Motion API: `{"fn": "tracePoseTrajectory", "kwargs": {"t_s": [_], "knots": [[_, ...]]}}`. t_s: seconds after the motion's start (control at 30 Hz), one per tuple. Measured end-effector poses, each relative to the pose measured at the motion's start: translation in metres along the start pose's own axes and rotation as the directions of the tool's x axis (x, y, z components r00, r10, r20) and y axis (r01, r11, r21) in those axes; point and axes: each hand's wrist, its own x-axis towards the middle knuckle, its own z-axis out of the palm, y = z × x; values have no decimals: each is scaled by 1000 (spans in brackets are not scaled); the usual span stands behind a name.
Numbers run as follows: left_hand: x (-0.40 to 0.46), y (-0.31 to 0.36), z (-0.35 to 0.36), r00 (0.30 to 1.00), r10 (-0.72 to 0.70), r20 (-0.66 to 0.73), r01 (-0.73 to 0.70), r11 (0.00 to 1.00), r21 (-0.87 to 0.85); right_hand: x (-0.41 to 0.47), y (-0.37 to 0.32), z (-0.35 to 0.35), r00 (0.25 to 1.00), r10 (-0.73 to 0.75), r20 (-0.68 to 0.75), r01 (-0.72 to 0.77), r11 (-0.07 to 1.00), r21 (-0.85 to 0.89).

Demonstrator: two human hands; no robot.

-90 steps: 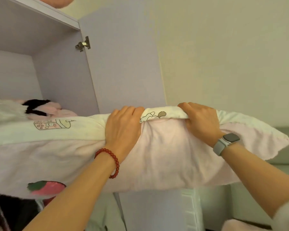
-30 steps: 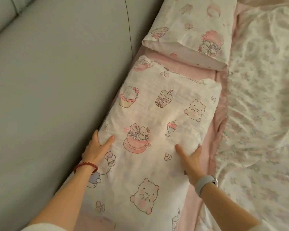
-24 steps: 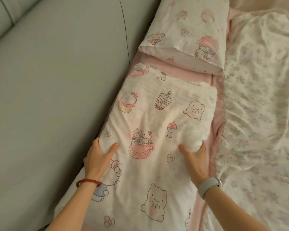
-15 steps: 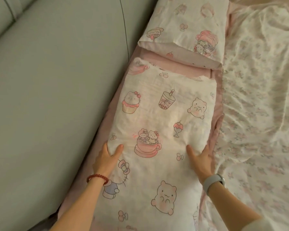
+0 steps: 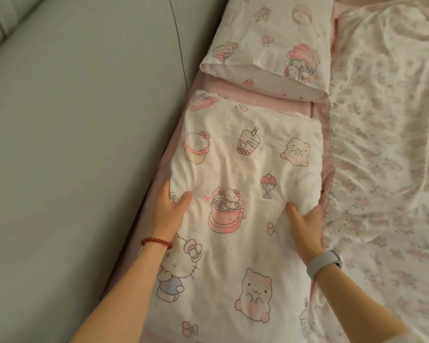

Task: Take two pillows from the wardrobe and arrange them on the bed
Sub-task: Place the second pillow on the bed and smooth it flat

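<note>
I am gripping the near pillow (image 5: 245,194) with my left hand (image 5: 167,211) and right hand (image 5: 305,226), fingers clamped on its two long edges. It is lying on the bed (image 5: 382,144) along the grey headboard (image 5: 72,144), just short of the far pillow (image 5: 275,40).

The near pillow (image 5: 245,174) is white with pink cartoon cats, bears and cups; at 12 o'clock a matching pillow (image 5: 270,43). At 3, a floral quilt (image 5: 386,144); at 9, a grey-green headboard (image 5: 72,144).

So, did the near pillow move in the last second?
Yes: the near pillow has shifted its left edge right, away from the grey headboard, baring more pink sheet.
</note>
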Motion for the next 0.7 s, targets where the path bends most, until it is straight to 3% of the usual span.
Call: {"fn": "tracePoseTrajectory", "kwargs": {"t_s": [0.1, 0.2, 0.3, 0.33, 0.4, 0.5, 0.57, 0.7], "knots": [[-3, 2, -3, 997, 54, -56, -55, 998, -7, 2, 7, -5, 999, -41, -18, 41, 999, -31], [0, -1, -2, 998, 57, -13, -56, 998, 38, 5, 25, -10, 997, 77, -32, -79, 994, -81], [5, -18, -3, 982, -172, 79, 162, 980, 113, 10, 39, -18, 980, 201, -17, -201, 972, -124], [5, -25, -6, 963, -261, 65, 250, 959, 137, 10, 41, -21, 978, 208, 0, -206, 968, -141], [0, -35, -15, 949, -305, 81, 293, 946, 136, 8, 43, -26, 984, 172, 39, -162, 970, -180], [-16, -40, -23, 957, -236, 170, 230, 972, 57, -2, 48, -26, 978, 173, 115, -150, 971, -187], [-27, -38, -21, 976, -197, 97, 195, 980, 29, -7, 44, -23, 979, 156, 127, -139, 981, -137], [-39, -21, -20, 993, -21, -115, 32, 995, 92, -11, 29, -17, 995, -51, 86, 58, 995, -82]]}}
